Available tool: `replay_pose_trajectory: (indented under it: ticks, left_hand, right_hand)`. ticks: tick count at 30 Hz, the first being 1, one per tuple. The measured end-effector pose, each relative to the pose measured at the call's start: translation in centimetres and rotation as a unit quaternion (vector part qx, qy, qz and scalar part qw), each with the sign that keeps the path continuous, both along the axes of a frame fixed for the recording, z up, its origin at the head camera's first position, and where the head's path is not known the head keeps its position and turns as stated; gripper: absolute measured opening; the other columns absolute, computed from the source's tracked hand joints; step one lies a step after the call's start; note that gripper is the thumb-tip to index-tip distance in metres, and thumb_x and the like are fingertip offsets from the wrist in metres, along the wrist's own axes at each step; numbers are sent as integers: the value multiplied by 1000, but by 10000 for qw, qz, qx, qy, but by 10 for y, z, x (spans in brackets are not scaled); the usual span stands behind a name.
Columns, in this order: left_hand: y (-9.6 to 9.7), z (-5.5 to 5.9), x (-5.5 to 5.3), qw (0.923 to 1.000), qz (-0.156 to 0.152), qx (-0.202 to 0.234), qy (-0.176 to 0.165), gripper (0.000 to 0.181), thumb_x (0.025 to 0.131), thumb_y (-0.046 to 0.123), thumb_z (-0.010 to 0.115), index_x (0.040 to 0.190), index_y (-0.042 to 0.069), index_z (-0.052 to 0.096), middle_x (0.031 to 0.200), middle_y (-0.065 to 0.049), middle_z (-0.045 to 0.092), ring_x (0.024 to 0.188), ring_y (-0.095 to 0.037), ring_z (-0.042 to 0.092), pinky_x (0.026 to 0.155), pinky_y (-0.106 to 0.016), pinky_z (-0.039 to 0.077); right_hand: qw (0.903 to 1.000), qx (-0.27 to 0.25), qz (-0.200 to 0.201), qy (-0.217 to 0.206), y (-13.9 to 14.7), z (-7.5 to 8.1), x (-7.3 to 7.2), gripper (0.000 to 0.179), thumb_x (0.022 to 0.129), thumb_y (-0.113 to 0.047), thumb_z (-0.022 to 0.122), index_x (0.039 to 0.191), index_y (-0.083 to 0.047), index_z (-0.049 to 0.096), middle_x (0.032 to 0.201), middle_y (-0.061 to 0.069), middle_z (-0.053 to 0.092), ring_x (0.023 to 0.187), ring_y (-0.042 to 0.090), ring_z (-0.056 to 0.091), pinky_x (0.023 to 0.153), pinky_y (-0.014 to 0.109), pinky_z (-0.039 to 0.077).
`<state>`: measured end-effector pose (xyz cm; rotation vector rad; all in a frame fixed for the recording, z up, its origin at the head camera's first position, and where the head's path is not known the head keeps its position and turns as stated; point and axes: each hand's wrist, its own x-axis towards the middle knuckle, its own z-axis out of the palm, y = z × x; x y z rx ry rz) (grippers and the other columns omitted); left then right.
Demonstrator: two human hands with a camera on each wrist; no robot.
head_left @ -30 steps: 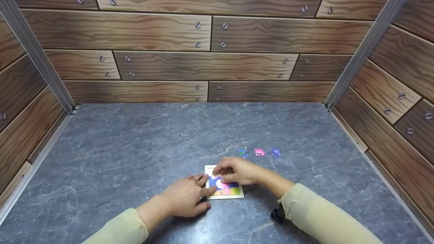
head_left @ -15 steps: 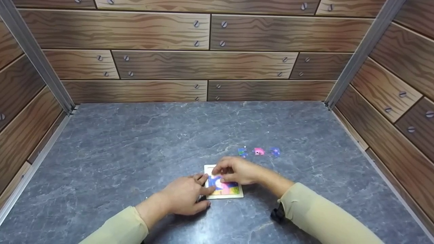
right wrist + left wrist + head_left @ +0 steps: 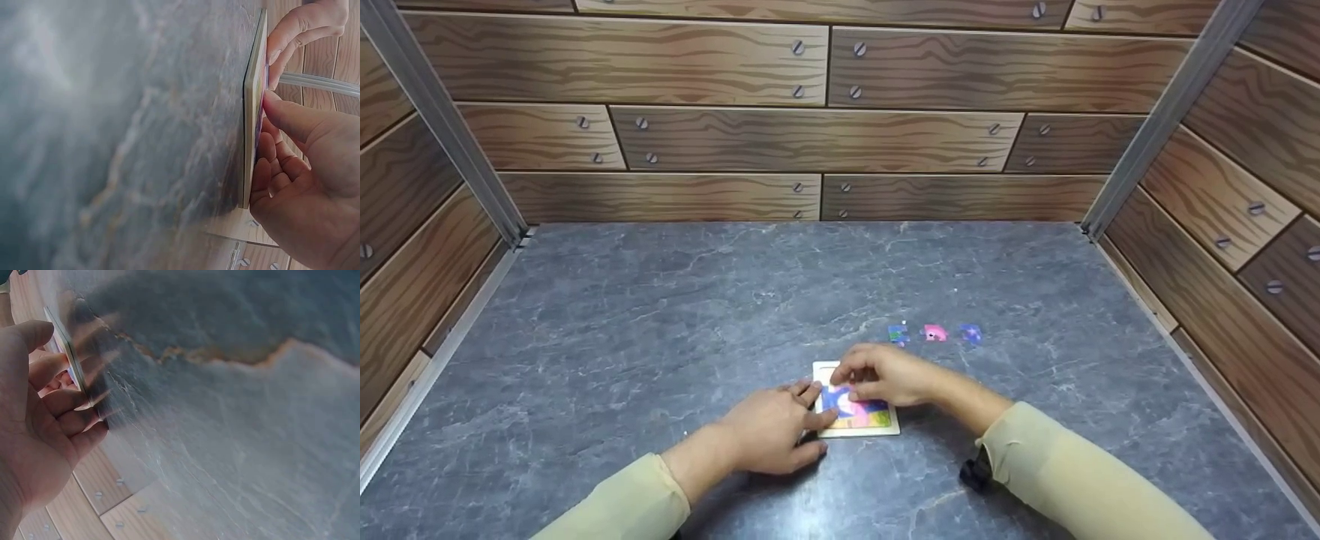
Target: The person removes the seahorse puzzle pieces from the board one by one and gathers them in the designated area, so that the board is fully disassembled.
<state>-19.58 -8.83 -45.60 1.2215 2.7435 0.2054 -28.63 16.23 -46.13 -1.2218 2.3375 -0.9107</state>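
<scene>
A small jigsaw puzzle board with a pale frame lies flat on the table, its picture in pink, blue and yellow. My left hand rests at its left side, fingers extended onto the frame and picture. Over the board's upper part is my right hand, fingers curled. Its thumb and forefinger pinch what looks like a puzzle piece lying in the board; the hand largely hides it. In the right wrist view the right thumb touches the picture side of the board. The left wrist view catches the board edge-on beside the left fingers.
Behind the right hand lie three loose puzzle pieces in a row: a blue-green one, a pink one and a blue one. Wood-patterned walls and metal corner posts enclose the grey marbled table.
Both hands stay in nearly the same place on the board. The head view shifts very slightly; the loose pieces have not moved.
</scene>
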Motion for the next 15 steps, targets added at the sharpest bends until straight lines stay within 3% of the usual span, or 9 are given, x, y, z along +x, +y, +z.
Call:
replay_pose_trajectory:
  ticks: [15]
  left_hand:
    - [0,-1,1,9999,52,71,58,51,106,43,57,152,20,62,153,-30,51,140,-44,54,115,-51,46]
  right_hand:
    - [9999,114,-10,124,-2,1,0,19,96,-5,76,114,-8,77,113,4,68,103,20,64,95,35,53]
